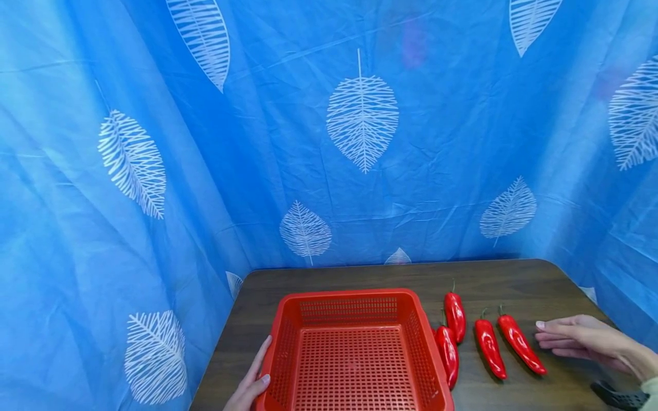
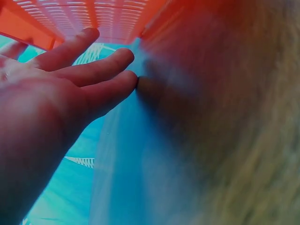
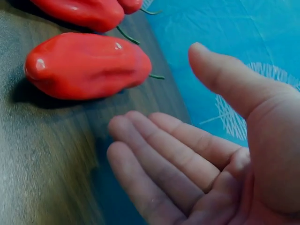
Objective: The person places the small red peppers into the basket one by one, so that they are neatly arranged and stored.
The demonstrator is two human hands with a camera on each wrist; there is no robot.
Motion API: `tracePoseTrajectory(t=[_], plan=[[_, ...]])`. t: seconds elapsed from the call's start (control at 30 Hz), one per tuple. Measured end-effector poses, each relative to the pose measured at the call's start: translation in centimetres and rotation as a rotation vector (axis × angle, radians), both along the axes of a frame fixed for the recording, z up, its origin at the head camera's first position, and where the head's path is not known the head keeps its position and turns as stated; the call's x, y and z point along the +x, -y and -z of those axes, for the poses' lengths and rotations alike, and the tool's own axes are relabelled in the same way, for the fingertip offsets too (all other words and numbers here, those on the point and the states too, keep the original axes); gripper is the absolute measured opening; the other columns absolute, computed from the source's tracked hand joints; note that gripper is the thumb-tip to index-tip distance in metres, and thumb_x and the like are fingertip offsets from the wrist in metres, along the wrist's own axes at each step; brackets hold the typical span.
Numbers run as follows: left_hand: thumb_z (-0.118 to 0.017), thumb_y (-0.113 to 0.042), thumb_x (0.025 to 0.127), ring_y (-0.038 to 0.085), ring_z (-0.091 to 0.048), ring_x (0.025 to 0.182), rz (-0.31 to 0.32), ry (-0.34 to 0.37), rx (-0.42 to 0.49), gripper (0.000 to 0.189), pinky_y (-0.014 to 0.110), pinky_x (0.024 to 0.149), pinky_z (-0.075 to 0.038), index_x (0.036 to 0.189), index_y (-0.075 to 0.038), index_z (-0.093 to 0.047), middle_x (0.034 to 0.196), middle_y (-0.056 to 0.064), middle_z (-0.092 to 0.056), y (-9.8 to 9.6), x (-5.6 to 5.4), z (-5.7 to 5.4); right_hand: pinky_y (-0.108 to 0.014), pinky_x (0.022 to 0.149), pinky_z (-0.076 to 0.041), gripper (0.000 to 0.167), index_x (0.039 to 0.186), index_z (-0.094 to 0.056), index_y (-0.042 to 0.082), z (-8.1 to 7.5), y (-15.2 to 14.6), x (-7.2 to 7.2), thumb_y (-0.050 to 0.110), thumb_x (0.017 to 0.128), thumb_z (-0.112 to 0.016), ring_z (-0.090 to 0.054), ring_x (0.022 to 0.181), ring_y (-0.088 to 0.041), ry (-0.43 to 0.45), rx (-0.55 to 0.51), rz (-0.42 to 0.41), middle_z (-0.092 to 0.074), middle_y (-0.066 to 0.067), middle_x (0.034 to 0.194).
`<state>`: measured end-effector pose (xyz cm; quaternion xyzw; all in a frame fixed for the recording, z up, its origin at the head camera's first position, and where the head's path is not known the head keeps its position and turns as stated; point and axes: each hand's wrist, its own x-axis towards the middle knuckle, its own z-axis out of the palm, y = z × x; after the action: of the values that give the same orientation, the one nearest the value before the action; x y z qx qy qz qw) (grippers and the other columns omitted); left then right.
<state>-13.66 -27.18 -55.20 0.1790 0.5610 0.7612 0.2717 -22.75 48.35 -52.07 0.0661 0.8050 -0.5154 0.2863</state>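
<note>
Beside my left hand (image 1: 248,379) I have a red basket (image 1: 354,368) patterned with a lattice of holes, near my right hand (image 1: 588,341) glossy red peppers (image 1: 521,343) with green stems (image 3: 157,77), under both a dark brown, wood-grained table (image 1: 504,281), and beyond them a blue curtain (image 1: 442,142) printed with white leaves (image 1: 362,114).

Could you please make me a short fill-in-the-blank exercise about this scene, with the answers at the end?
1. The left hand is at the side of a basket whose colour is ____.
2. In the head view, ____ red peppers lie on the table.
3. The right hand is holding ____ of the peppers.
4. The curtain behind the table is mainly ____ in colour.

Missing words: red; four; none; blue.
</note>
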Motion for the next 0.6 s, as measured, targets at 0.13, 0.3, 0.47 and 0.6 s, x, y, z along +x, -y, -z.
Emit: tracePoseTrajectory(t=[0.13,0.3,0.47,0.6], plan=[[-0.035,-0.025,0.119,0.019,-0.045,0.151,-0.014,0.011,-0.003,0.079,0.046,0.121,-0.047,0.168,-0.029,0.027,0.178,0.014,-0.015,-0.1,0.0,0.0,-0.049,0.099,-0.065,0.082,0.141,-0.043,-0.034,0.1,1.0,-0.3,0.042,0.115,-0.056,-0.076,0.117,-0.041,-0.013,0.072,-0.016,-0.074,-0.033,0.128],[-0.036,-0.025,0.12,0.019,-0.044,0.152,-0.015,0.029,0.011,0.08,0.047,0.122,-0.046,0.169,-0.031,0.027,0.178,0.009,-0.018,-0.3,0.1,0.0,-0.05,0.095,-0.066,0.077,0.136,-0.05,-0.032,0.0,1.9,-0.7,0.04,0.112,-0.062,-0.078,0.112,-0.04,-0.058,0.129,-0.052,-0.076,-0.033,0.122],[-0.036,-0.023,0.119,0.015,-0.046,0.15,-0.005,0.006,0.029,0.08,0.044,0.122,-0.047,0.168,-0.029,0.026,0.168,-0.008,-0.031,-0.2,0.0,0.2,-0.046,0.085,-0.069,0.066,0.124,-0.067,-0.023,-0.4,3.3,-1.0,0.041,0.107,-0.073,-0.081,0.1,-0.032,-0.127,0.233,-0.04,-0.081,-0.024,0.11],[-0.035,-0.021,0.119,0.012,-0.045,0.15,0.014,-0.03,0.048,0.079,0.041,0.123,-0.046,0.167,-0.027,0.027,0.164,-0.014,-0.034,-0.2,-0.1,0.4,-0.045,0.08,-0.069,0.054,0.113,-0.074,-0.017,-0.6,4.3,-1.1,0.036,0.103,-0.079,-0.08,0.092,-0.029,-0.168,0.294,-0.036,-0.082,-0.017,0.098]])
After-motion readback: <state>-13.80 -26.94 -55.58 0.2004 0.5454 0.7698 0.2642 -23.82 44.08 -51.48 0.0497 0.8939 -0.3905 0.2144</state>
